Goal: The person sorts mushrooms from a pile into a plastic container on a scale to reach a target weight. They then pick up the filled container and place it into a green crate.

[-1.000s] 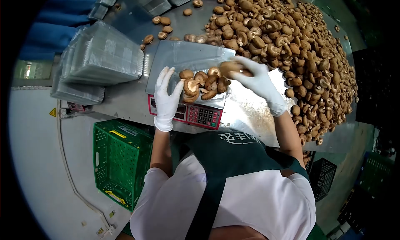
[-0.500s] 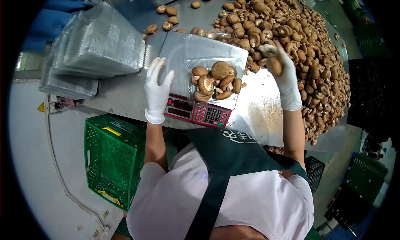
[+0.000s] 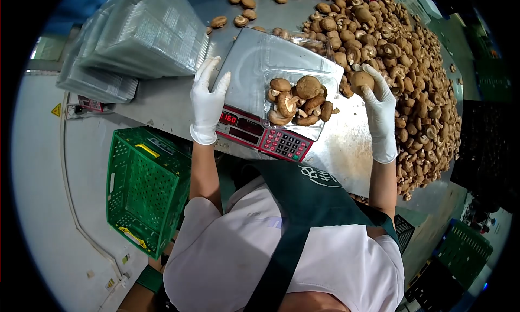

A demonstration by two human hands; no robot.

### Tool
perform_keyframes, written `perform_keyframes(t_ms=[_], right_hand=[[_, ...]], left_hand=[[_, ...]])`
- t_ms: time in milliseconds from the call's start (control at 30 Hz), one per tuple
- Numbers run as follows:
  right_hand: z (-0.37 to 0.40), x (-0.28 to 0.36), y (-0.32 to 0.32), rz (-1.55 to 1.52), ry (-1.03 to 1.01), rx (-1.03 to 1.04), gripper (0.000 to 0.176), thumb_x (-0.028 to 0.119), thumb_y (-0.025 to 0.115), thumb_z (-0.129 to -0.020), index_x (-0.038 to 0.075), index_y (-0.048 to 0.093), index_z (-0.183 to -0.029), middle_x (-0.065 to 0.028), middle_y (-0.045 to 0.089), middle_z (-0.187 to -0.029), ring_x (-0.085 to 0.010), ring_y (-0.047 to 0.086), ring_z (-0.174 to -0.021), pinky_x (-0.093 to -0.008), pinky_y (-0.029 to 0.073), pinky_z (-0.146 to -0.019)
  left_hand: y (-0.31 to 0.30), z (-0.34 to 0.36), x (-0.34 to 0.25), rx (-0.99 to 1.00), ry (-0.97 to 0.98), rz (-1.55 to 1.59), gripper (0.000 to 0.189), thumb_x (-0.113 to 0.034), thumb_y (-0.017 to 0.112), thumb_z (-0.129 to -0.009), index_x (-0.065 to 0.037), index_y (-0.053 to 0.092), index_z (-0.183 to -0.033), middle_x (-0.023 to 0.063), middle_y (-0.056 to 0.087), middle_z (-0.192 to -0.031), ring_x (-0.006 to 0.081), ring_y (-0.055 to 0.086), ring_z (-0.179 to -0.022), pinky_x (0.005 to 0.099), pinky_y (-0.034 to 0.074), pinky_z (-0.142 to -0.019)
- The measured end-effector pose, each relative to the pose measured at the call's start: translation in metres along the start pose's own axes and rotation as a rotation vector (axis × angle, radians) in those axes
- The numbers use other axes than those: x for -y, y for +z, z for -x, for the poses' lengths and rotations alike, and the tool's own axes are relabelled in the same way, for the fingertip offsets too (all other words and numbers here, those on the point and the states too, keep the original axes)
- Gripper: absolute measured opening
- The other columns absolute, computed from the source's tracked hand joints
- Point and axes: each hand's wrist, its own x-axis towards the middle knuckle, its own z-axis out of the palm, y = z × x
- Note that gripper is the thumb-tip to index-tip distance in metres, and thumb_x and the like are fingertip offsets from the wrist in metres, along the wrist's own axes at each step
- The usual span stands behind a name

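Observation:
My right hand (image 3: pixel 379 103), in a white glove, grips a round brown mushroom (image 3: pixel 362 81) between thumb and fingers, just right of the scale. My left hand (image 3: pixel 209 103), gloved too, has its fingers apart and holds nothing; it is by the left edge of the scale (image 3: pixel 238 63). On the scale's metal plate sits a clear plastic tray (image 3: pixel 276 73) with its lid side folded back. Several mushrooms (image 3: pixel 309 87) lie in the tray, one with its stem and gills up. Red digits glow on the scale's display (image 3: pixel 228 118).
A large heap of mushrooms (image 3: pixel 417 90) covers the table's right side. Stacks of clear plastic trays (image 3: pixel 141 36) stand at the left. A few loose mushrooms (image 3: pixel 248 14) lie behind the scale. On the floor at lower left is a green crate (image 3: pixel 149 193).
The mushroom in my right hand is now held by the fingertips, and its cap faces up. The display now shows lit digits. The whole view has shifted a little.

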Motion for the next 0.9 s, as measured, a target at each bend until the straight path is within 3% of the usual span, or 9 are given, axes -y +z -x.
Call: perform_keyframes(t_ms=[67, 200, 233, 367, 400, 433, 500, 567, 900], right_hand=[[0.001, 0.0, 0.013, 0.232, -0.094, -0.015, 0.048, 0.014, 0.069, -0.084, 0.004, 0.053, -0.128, -0.0138, 0.055, -0.127, -0.0231, 0.053, -0.116, -0.0355, 0.045, -0.099], [0.003, -0.039, 0.019, 1.03, -0.474, 0.214, 0.054, 0.027, 0.067, -0.085, 0.008, 0.051, -0.132, -0.0215, 0.041, -0.142, -0.0316, 0.04, -0.13, -0.0421, 0.032, -0.108], [0.003, -0.046, 0.012, 0.907, -0.331, 0.258, 0.06, 0.034, 0.068, -0.083, 0.01, 0.049, -0.135, -0.0217, 0.037, -0.145, -0.0326, 0.038, -0.132, -0.0422, 0.032, -0.107], [0.017, 0.054, -0.002, 0.715, -0.342, -0.154, 0.046, 0.012, 0.066, -0.083, 0.012, 0.056, -0.128, -0.0058, 0.048, -0.14, -0.0257, 0.043, -0.131, -0.0408, 0.035, -0.109], [0.024, 0.077, -0.019, 0.9, -0.603, -0.293, 0.042, 0.015, 0.054, -0.09, 0.012, 0.053, -0.131, -0.0112, 0.051, -0.135, -0.0259, 0.048, -0.126, -0.0401, 0.036, -0.108], [0.042, 0.115, -0.021, 0.641, -0.811, -0.311, 0.039, 0.015, 0.044, -0.093, 0.003, 0.052, -0.13, -0.0152, 0.054, -0.131, -0.027, 0.05, -0.123, -0.0393, 0.039, -0.105], [0.073, 0.168, -0.027, 0.408, -1.323, -0.188, 0.039, 0.015, 0.044, -0.093, 0.003, 0.052, -0.129, -0.0152, 0.054, -0.131, -0.0269, 0.05, -0.122, -0.0393, 0.039, -0.104], [0.097, 0.197, -0.02, 0.318, -1.631, -0.039, 0.039, 0.015, 0.044, -0.093, 0.003, 0.052, -0.129, -0.0151, 0.054, -0.13, -0.0268, 0.051, -0.122, -0.0392, 0.04, -0.104], [0.14, 0.218, 0.002, 0.236, -1.756, 0.079, 0.038, 0.014, 0.043, -0.092, 0.003, 0.054, -0.127, -0.0146, 0.055, -0.129, -0.0263, 0.053, -0.118, -0.0388, 0.042, -0.1]], left_hand=[[0.001, 0.003, -0.005, 0.025, -0.047, 0.016, 0.037, -0.01, 0.068, -0.082, 0.0, 0.061, -0.117, 0.0159, 0.058, -0.122, 0.0284, 0.054, -0.114, 0.0356, 0.042, -0.098], [0.009, 0.006, 0.006, 0.03, -0.015, 0.018, 0.037, -0.009, 0.068, -0.082, 0.0, 0.06, -0.117, 0.0156, 0.057, -0.123, 0.0276, 0.054, -0.115, 0.0349, 0.042, -0.098], [0.009, 0.005, 0.005, 0.037, -0.032, 0.014, 0.038, -0.009, 0.068, -0.082, -0.001, 0.06, -0.118, 0.0154, 0.057, -0.123, 0.0274, 0.054, -0.115, 0.0349, 0.042, -0.098], [0.003, 0.006, -0.003, 0.044, -0.091, -0.002, 0.038, -0.01, 0.068, -0.082, -0.002, 0.06, -0.118, 0.0153, 0.057, -0.124, 0.0274, 0.053, -0.116, 0.0348, 0.041, -0.099], [0.001, 0.002, -0.002, 0.045, -0.079, -0.026, 0.038, -0.01, 0.068, -0.082, -0.002, 0.06, -0.118, 0.0155, 0.057, -0.124, 0.0275, 0.053, -0.117, 0.0349, 0.041, -0.099], [0.001, 0.001, -0.001, 0.046, -0.082, -0.039, 0.037, -0.011, 0.068, -0.083, -0.002, 0.06, -0.118, 0.0157, 0.057, -0.124, 0.028, 0.054, -0.116, 0.0347, 0.041, -0.099], [0.002, -0.001, -0.001, 0.038, -0.08, -0.044, 0.037, -0.012, 0.068, -0.083, -0.001, 0.06, -0.117, 0.0157, 0.058, -0.124, 0.0279, 0.054, -0.116, 0.0347, 0.042, -0.099], [0.003, -0.006, -0.004, 0.032, -0.062, -0.034, 0.037, -0.011, 0.069, -0.081, 0.0, 0.061, -0.116, 0.0165, 0.059, -0.122, 0.0284, 0.055, -0.115, 0.0346, 0.042, -0.098], [0.005, -0.013, -0.004, 0.024, -0.018, 0.017, 0.039, -0.015, 0.071, -0.08, -0.001, 0.062, -0.115, 0.0166, 0.059, -0.121, 0.0294, 0.055, -0.115, 0.0346, 0.042, -0.098]])
